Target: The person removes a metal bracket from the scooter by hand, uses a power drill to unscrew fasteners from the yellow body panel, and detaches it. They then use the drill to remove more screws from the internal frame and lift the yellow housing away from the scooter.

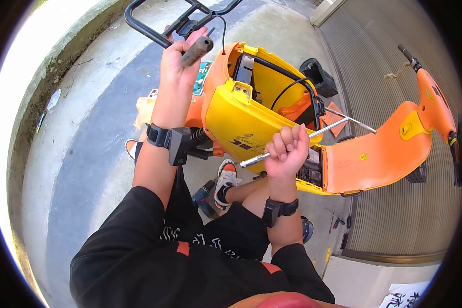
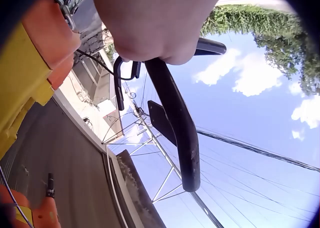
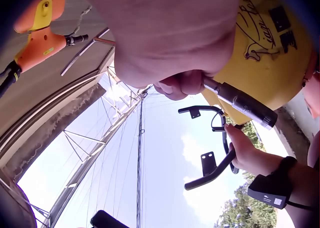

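My left hand (image 1: 181,64) grips a black tubular metal rack (image 1: 150,29), held up beside the rear of an orange and yellow scooter (image 1: 241,128). In the left wrist view the hand covers part of the rack (image 2: 175,108), whose bar end points away from the palm. A thin black cable runs from the rack down to the scooter body. My right hand (image 1: 287,151) has its fingers curled round the shaft of a T-handle socket wrench (image 1: 329,127). The wrench's dark socket end (image 3: 246,105) sticks out past the fist, and its crossbar lies toward the scooter's footboard.
The scooter's seat opening shows a black frame and cables inside. A cordless drill (image 1: 204,199) lies on the ground near my foot. A black box (image 1: 318,77) and an orange panel (image 1: 334,119) are beyond the scooter, before a ribbed shutter (image 1: 380,66). Screwdrivers (image 1: 336,219) lie at lower right.
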Demonstrator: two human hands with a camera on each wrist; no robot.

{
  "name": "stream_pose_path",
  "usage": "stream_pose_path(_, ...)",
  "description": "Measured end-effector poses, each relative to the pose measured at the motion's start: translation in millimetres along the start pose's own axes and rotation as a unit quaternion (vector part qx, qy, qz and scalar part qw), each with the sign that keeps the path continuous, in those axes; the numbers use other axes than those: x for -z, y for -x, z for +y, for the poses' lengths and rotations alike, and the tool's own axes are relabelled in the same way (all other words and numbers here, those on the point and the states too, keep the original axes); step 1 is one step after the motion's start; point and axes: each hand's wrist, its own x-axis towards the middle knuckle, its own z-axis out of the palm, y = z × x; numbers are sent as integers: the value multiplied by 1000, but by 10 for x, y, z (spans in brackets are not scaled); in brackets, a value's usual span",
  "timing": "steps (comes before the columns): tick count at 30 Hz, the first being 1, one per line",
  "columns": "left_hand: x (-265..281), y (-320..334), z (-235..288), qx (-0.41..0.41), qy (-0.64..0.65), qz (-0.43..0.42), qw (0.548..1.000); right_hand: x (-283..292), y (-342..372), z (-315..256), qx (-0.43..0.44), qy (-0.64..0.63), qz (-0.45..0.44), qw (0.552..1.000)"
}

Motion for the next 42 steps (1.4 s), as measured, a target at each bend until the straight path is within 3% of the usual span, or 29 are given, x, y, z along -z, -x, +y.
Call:
stream_pose_path(1, 14, -21, 114, -8, 29, 1, 1000, -2, 1, 0, 6, 21, -16, 1000)
stream_pose_path(5, 544, -402, 654, -39, -74, 6, 997, -43, 29, -6, 17, 55, -50, 997)
stream_pose_path(7, 663, -386, 949, 20, -139, 20, 990, -34, 48, -20, 12, 36, -68, 997)
stream_pose_path(9, 750, -340, 1042, 7, -219, 55, 974, -41, 59, -38, 5, 14, -78, 997)
stream_pose_path(11, 882, -399, 1154, 64, -201, 110, 971, -28, 45, -53, -11, -20, -68, 997)
stream_pose_path(12, 825, -284, 1110, 32, -265, 116, 957, -21, 34, -57, -12, -26, -66, 997)
stream_pose_path(16, 872, -123, 1190, 89, -247, 123, 957, -12, 16, -76, -30, -52, -22, 998)
stream_pose_path(19, 922, -19, 1093, 39, -256, 122, 958, -21, 20, -73, -27, -48, -11, 998)
stream_pose_path(21, 1125, -73, 1097, 79, -166, 159, 970, -54, 38, -65, -17, -37, -12, 999)
stream_pose_path(24, 917, 265, 884, 70, -207, 217, 951, -72, 45, -77, -6, -20, -13, 1000)
stream_pose_path(27, 1254, 293, 919, 123, -237, 197, 943, -55, 46, -89, -5, -25, -16, 1000)
stream_pose_path(29, 1550, 186, 1026, 162, -273, 231, 920, -30, 56, -109, -9, -32, -19, 999)
stream_pose_path(32, 1312, 249, 1020, 190, -281, 280, 898, 0, 59, -142, -15, -41, -15, 999)
stream_pose_path(36, 1265, 270, 1062, 208, -277, 276, 897, 3, 78, -158, -5, -47, -9, 999)
stream_pose_path(38, 1205, 335, 1068, 227, -326, 298, 868, -3, 81, -158, -3, -43, -1, 999)
stream_pose_path(42, 1246, 316, 1184, 245, -359, 285, 855, -1, 68, -144, -12, -56, -3, 998)
